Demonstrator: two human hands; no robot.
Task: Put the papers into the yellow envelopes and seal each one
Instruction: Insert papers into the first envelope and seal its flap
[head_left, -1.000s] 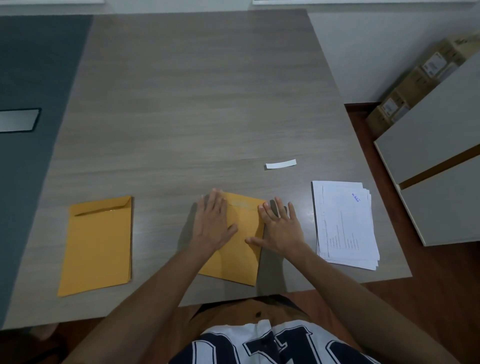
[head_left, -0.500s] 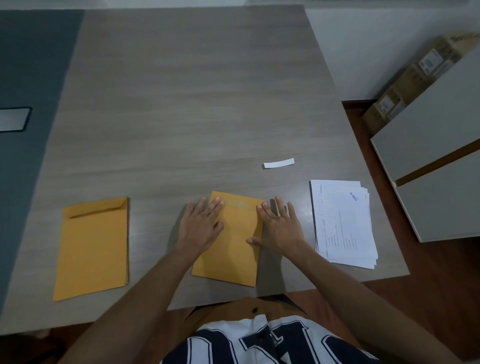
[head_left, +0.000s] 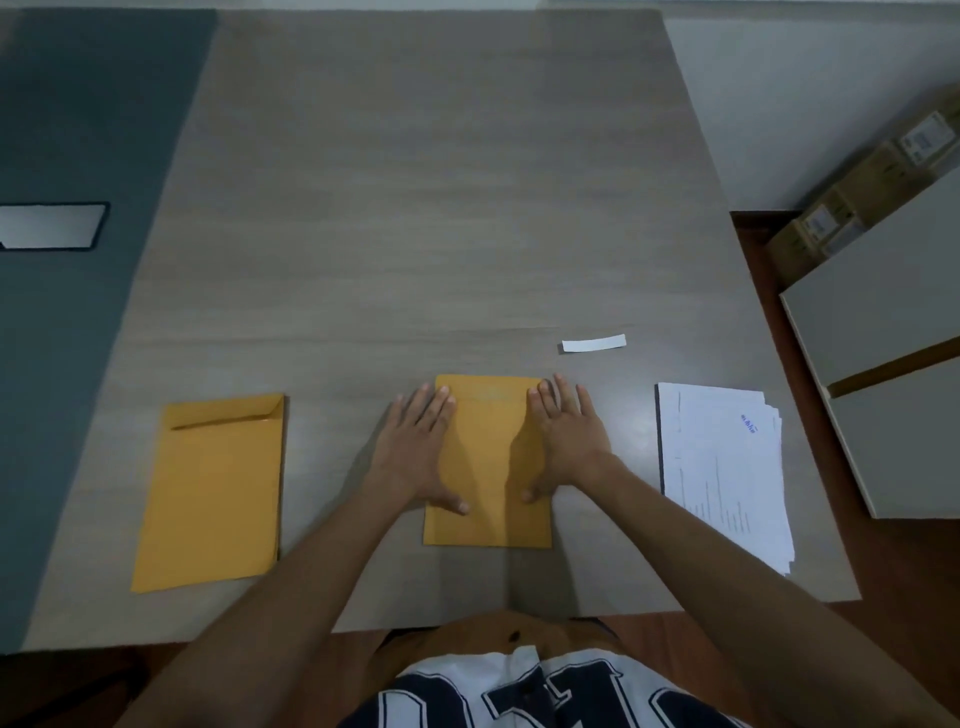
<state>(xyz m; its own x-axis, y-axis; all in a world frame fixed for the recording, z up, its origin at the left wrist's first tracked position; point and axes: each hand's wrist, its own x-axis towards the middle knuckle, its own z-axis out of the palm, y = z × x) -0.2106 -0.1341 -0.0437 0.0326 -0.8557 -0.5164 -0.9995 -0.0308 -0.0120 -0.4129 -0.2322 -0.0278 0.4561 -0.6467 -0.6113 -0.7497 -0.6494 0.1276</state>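
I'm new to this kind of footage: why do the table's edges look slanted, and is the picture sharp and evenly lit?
Head view: the wide-angle lens splays the table edges outward; the light is dim and soft, with no glare; the hands cast faint shadows on the middle envelope, darkest beside the right hand; the print on the papers is too blurred to read.

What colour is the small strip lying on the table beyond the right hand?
White. The strip shows plainly in the head view, on the grey wood-grain table.
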